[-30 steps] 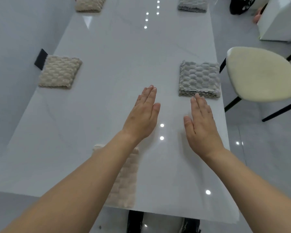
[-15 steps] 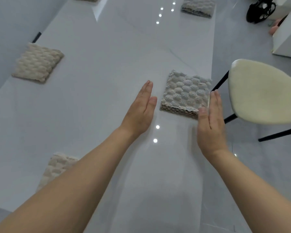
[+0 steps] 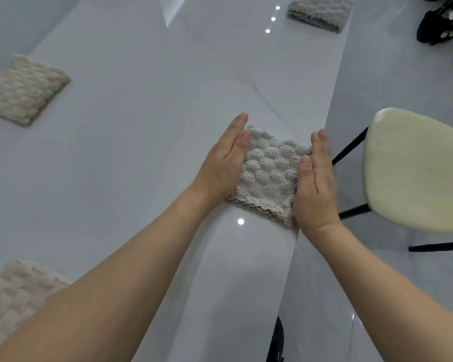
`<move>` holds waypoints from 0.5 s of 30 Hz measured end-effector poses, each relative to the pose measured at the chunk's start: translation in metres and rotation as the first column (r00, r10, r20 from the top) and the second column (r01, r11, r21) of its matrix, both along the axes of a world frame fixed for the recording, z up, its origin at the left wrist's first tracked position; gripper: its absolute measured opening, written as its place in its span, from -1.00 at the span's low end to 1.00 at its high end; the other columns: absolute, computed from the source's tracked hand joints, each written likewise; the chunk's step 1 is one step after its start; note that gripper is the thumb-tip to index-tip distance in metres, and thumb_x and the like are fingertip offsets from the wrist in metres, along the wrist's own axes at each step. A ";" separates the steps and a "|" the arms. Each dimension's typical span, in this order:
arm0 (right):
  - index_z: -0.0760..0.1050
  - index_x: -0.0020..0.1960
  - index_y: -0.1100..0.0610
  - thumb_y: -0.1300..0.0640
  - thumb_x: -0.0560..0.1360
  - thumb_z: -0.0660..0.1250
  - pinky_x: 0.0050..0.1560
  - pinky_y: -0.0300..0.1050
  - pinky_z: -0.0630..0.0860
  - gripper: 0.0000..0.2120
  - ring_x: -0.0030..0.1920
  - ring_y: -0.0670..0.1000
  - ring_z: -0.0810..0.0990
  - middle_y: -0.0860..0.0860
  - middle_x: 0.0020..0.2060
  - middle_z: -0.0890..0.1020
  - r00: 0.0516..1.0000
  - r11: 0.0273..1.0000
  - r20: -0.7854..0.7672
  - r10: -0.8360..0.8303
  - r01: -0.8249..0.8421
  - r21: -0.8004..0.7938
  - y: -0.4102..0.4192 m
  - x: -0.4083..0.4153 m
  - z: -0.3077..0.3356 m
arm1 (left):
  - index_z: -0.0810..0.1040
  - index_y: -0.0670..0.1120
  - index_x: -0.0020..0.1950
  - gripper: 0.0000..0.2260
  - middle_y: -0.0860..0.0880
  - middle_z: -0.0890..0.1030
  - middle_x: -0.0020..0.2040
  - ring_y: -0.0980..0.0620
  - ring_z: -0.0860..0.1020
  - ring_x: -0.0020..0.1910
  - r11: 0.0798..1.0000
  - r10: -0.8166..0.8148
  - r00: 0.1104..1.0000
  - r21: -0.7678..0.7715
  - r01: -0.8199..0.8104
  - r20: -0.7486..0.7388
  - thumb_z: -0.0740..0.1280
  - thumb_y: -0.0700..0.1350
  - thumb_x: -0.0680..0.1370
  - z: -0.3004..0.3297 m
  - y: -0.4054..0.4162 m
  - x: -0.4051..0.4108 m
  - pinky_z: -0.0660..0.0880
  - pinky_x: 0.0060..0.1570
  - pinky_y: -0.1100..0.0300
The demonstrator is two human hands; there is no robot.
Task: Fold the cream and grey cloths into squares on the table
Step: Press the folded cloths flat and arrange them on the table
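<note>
A folded grey cloth (image 3: 268, 176) lies as a square near the right edge of the white table (image 3: 147, 142). My left hand (image 3: 224, 163) stands on edge with straight fingers against the cloth's left side. My right hand (image 3: 315, 184) stands the same way against its right side, at the table's edge. A folded cream cloth (image 3: 21, 90) lies at the far left. Another cream cloth (image 3: 13, 299) sits at the near left, partly behind my left forearm. A second folded grey cloth (image 3: 319, 11) lies at the far right.
A chair with a cream seat (image 3: 416, 171) and black legs stands just right of the table, close to my right hand. A black object (image 3: 442, 22) lies on the floor at the top right. The table top between the cloths is bare and glossy.
Both hands moved forward and now flank the grey cloth, pressing its two sides. The view shifted right and closer to that cloth.
</note>
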State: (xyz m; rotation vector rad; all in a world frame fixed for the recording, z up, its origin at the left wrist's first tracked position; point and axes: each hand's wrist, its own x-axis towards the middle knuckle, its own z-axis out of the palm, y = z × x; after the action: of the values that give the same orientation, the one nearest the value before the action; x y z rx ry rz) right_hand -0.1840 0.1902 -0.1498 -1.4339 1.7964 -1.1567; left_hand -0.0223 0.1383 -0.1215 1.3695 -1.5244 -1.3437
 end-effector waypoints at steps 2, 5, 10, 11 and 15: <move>0.04 0.56 0.13 0.02 0.65 -0.05 0.47 -0.35 -0.16 -0.49 0.55 -0.10 -0.07 -0.05 0.55 0.03 0.998 0.999 -0.053 0.043 -0.042 0.018 -0.006 -0.002 -0.005 | 0.25 -0.01 0.55 -0.59 0.13 0.29 0.53 0.32 0.20 0.48 1.000 -0.007 0.999 -0.012 0.008 0.043 0.08 0.01 0.70 -0.002 -0.001 -0.003 0.10 0.46 0.37; -0.01 0.57 0.11 -0.03 0.64 -0.07 0.48 -0.29 -0.22 -0.46 0.53 -0.16 -0.16 -0.04 0.57 -0.03 0.985 0.994 -0.141 0.098 -0.090 0.060 -0.008 -0.002 -0.012 | 0.28 -0.03 0.54 -0.60 0.11 0.29 0.53 0.30 0.19 0.48 0.997 -0.026 0.989 -0.066 0.036 0.147 0.10 -0.01 0.70 -0.005 -0.002 -0.004 0.09 0.46 0.38; -0.10 0.58 0.13 -0.03 0.63 -0.13 0.52 -0.10 -0.27 -0.43 0.53 -0.14 -0.24 -0.02 0.57 -0.11 0.950 0.987 -0.279 0.140 -0.113 0.113 -0.012 -0.004 -0.016 | 0.24 -0.09 0.56 -0.57 0.03 0.19 0.58 0.18 0.08 0.55 0.938 -0.126 0.848 -0.218 0.271 0.515 0.09 -0.03 0.70 -0.017 -0.008 0.000 -0.05 0.45 0.42; -0.12 0.58 0.13 -0.04 0.62 -0.15 0.52 -0.09 -0.29 -0.43 0.53 -0.14 -0.25 -0.03 0.57 -0.12 0.939 0.985 -0.310 0.147 -0.110 0.135 -0.012 -0.005 -0.016 | 0.23 -0.10 0.56 -0.57 0.02 0.18 0.58 0.16 0.06 0.56 0.927 -0.123 0.821 -0.231 0.296 0.557 0.09 -0.02 0.70 -0.019 -0.009 0.001 -0.08 0.45 0.42; -0.12 0.59 0.13 -0.05 0.62 -0.17 0.52 -0.06 -0.29 -0.42 0.54 -0.11 -0.24 -0.04 0.57 -0.12 0.914 0.980 -0.375 0.154 -0.092 0.178 -0.013 -0.007 -0.015 | 0.19 -0.09 0.58 -0.55 -0.01 0.17 0.59 0.10 0.05 0.57 0.896 -0.099 0.741 -0.265 0.357 0.664 0.05 0.00 0.70 -0.023 -0.014 0.002 -0.13 0.52 0.26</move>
State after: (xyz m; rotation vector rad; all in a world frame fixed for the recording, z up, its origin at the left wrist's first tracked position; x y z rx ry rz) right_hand -0.1914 0.1770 -0.1650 -1.7435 1.9703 -0.6812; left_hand -0.0199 0.1248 -0.1448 1.4857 -2.3383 -0.6455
